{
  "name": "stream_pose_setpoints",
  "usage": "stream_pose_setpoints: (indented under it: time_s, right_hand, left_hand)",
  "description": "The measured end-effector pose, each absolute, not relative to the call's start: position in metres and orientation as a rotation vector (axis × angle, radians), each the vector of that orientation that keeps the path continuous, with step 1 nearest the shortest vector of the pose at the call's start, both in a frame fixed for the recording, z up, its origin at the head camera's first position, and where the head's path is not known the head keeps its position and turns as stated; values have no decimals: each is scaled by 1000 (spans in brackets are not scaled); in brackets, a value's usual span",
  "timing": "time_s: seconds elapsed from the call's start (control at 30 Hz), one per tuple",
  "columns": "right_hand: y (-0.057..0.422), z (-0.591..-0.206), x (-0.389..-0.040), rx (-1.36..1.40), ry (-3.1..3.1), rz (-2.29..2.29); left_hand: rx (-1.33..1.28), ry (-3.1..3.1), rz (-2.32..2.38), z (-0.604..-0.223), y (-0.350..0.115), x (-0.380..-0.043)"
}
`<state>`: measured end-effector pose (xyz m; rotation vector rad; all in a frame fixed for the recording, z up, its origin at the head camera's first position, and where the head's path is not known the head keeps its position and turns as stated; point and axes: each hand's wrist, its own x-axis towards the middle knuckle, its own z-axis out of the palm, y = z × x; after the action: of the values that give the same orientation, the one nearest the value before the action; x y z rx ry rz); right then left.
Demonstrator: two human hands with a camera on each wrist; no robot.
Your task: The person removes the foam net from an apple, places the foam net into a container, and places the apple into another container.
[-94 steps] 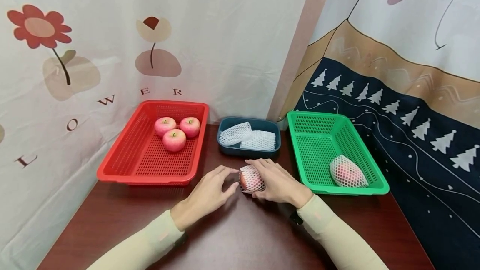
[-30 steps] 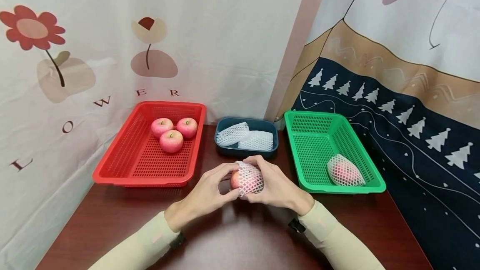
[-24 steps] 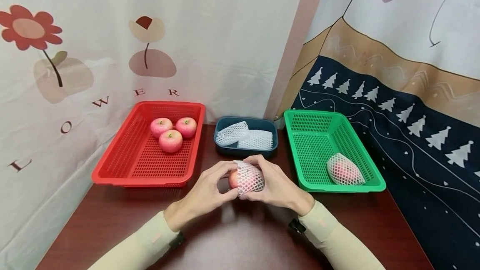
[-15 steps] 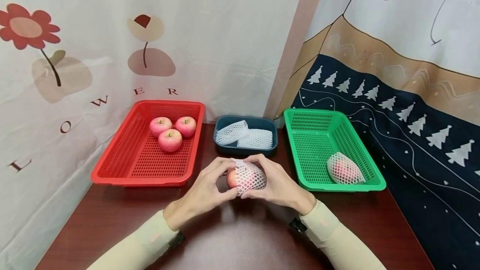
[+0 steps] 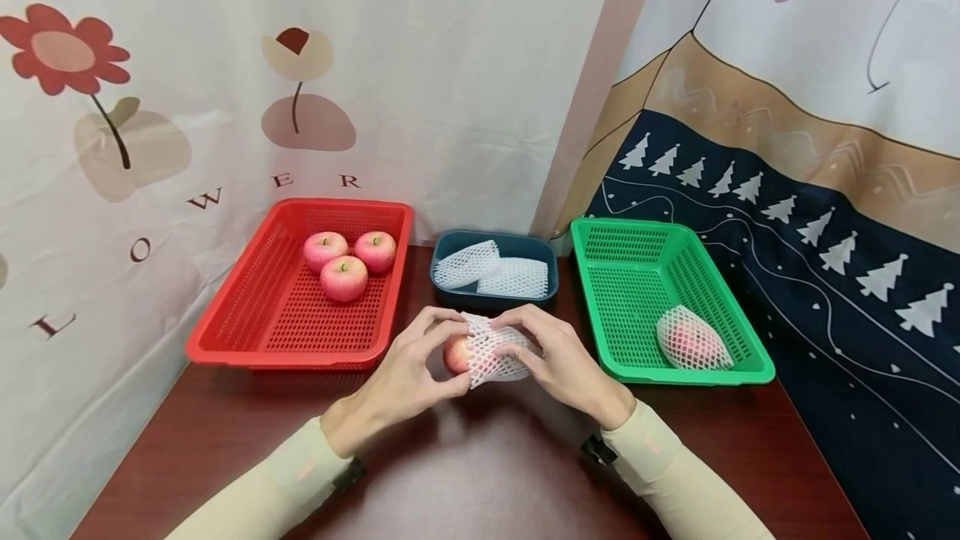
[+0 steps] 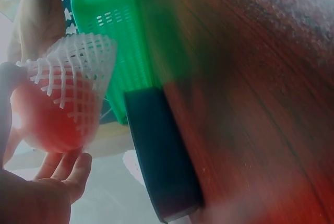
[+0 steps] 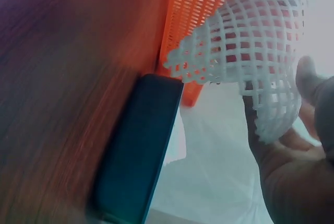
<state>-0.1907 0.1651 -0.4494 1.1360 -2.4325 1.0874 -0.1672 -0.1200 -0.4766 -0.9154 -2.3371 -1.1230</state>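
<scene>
In the head view an apple point(image 5: 454, 355) is partly inside a white foam net sleeve point(image 5: 487, 354), its bare left side showing. My left hand point(image 5: 405, 369) grips the apple from the left, thumb below and fingers above. From the right, my right hand point(image 5: 564, 365) pinches the sleeve between thumb and fingers. The left wrist view has the sleeve point(image 6: 78, 67) over one end of the red apple point(image 6: 55, 117), the bare end toward the left hand. Seen from the right wrist, the sleeve point(image 7: 250, 41) spreads into a loose end near the right fingers.
A red basket point(image 5: 300, 348) with three bare apples point(image 5: 343, 278) stands at left. A dark blue tray point(image 5: 495, 302) behind the hands holds two foam sleeves point(image 5: 513, 277). At right, a green basket point(image 5: 622, 298) contains one sleeved apple point(image 5: 692, 340). A brown table point(image 5: 480, 473) lies beneath.
My left hand, apart from the apple at first, came to grip it. My right hand went from spanning the sleeved apple to pinching the sleeve, whose right end now stretches out loosely.
</scene>
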Motion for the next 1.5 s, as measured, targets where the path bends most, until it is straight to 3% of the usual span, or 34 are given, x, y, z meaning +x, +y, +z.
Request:
stream_pose_setpoints:
  time_s: [1.0, 1.5]
  right_hand:
    - [160, -460, -190, 888, -2367, 1342]
    - [165, -449, -185, 864, -2453, 1191]
  left_hand:
    - [-854, -2370, -1115, -474, -123, -166]
    - [-845, -2362, -1125, -471, -124, -168]
